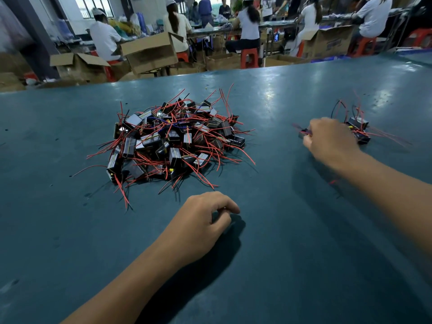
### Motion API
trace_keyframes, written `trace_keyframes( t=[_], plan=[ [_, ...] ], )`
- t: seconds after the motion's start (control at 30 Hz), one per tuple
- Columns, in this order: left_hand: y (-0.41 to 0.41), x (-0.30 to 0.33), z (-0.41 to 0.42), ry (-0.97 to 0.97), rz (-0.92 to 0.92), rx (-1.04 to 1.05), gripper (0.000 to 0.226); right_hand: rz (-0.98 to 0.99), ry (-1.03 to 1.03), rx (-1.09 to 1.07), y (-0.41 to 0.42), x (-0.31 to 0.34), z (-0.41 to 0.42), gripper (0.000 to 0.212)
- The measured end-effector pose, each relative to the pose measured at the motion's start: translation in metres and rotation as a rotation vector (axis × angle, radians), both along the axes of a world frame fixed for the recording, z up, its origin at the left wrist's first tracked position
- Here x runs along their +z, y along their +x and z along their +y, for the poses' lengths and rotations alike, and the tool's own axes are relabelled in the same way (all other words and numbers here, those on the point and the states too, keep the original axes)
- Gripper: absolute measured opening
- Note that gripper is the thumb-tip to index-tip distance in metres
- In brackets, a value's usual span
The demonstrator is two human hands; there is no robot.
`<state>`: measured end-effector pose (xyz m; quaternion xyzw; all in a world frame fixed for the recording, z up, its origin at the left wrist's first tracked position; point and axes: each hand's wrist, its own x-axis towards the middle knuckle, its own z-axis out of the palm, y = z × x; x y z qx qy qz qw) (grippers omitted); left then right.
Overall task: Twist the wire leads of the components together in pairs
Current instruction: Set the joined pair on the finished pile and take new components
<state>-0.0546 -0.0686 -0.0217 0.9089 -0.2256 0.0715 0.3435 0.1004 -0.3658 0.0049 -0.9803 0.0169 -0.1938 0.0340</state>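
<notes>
A big pile of small black box components (173, 141) with red and black wire leads lies on the teal table (70, 230), left of centre. A smaller group of components (358, 130) sits at the right. My right hand (332, 142) is stretched out beside that small group, fingers curled around a component (304, 133) with blurred red leads at its far side. My left hand (203, 220) hovers just above the table in front of the big pile, fingers loosely curled, holding nothing.
Beyond the table's far edge stand open cardboard boxes (149, 53) and red stools (249, 57). Several people in white shirts sit at benches with their backs to me. A short red wire scrap (333, 182) lies under my right forearm.
</notes>
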Motion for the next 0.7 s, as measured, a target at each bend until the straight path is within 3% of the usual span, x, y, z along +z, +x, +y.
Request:
trace_keyframes(
  t=[0.1,0.27,0.37,0.5,0.7],
  plan=[
    [0.001,0.0,0.0,0.019,-0.01,-0.001,0.024,-0.072,-0.02,-0.122,0.022,0.013,-0.035,0.026],
    [0.002,0.001,0.002,0.017,-0.019,0.012,0.023,0.025,0.002,-0.323,0.038,0.017,-0.043,0.049],
    [0.001,0.002,0.002,0.02,-0.021,0.013,0.023,-0.042,0.063,-0.061,0.033,0.016,0.008,0.042],
    [0.0,0.005,0.004,0.014,-0.037,0.011,0.023,0.117,0.303,0.36,0.009,-0.001,0.08,0.037],
    [0.001,0.009,0.008,-0.005,-0.071,0.039,0.021,0.177,0.436,0.428,0.004,-0.013,0.129,0.022]
  ],
)
